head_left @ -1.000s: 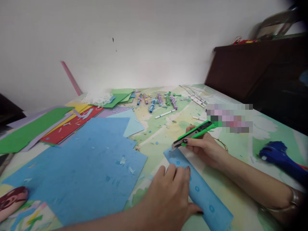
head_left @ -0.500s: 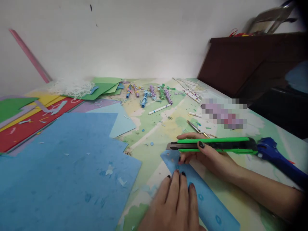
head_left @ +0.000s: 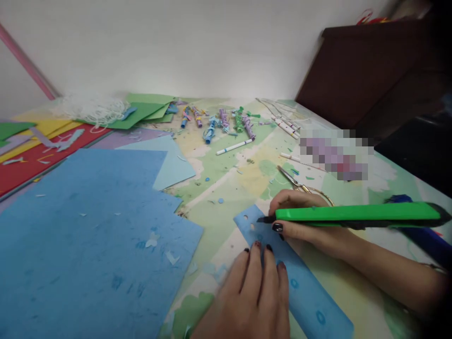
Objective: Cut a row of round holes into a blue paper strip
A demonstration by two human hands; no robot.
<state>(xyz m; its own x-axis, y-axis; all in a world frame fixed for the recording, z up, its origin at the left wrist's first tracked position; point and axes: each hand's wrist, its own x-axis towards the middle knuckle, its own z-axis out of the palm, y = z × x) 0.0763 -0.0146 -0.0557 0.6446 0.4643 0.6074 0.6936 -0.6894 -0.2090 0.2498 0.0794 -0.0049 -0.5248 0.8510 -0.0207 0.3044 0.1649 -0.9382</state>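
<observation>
My right hand grips a green utility knife, its dark blade pointing left over the upper end of a blue paper strip. Two small holes show in that end, and ring-shaped marks run further down the strip. Whether the blade touches the paper I cannot tell. My left hand lies flat on the strip and the table beside it, fingers stretched out just below the blade. Gold-handled scissors lie behind my right hand. Behind the knife's handle is a dark blue tool handle, partly hidden.
A large blue sheet covers the left side, with paper scraps on it. Red paper, green sheets and white string lie behind it. Decorated paper tubes and a white marker are at the back. A dark cabinet stands right.
The knife has turned so its green side faces me, and its tip has moved slightly right and down over the strip. My left hand stays on the strip. The camera view has shifted slightly.
</observation>
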